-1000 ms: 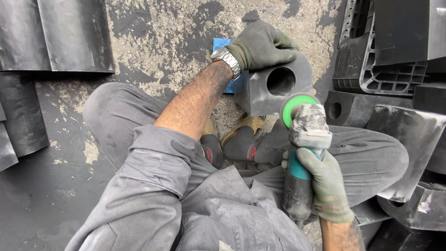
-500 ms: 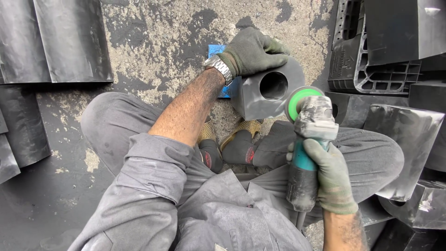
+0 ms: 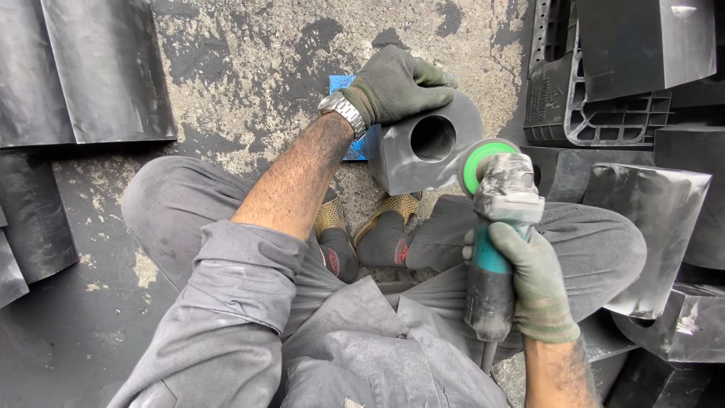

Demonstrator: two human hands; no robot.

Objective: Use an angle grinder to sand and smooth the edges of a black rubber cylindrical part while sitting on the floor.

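Gloved fingers of the left hand point(image 3: 396, 83) curl over the top of a grey block with a round hole point(image 3: 423, 147), holding it on the ground above centre frame. The right hand point(image 3: 532, 276) wraps tight round the teal handle of one angle grinder point(image 3: 495, 227), its green disc just beside the block's right edge. A blue pad point(image 3: 349, 113) lies partly under the wrist (a metal watch point(image 3: 343, 112) sits there). Two shoes point(image 3: 366, 234) rest below the block; dark moulded parts point(image 3: 642, 189) crowd the right side.
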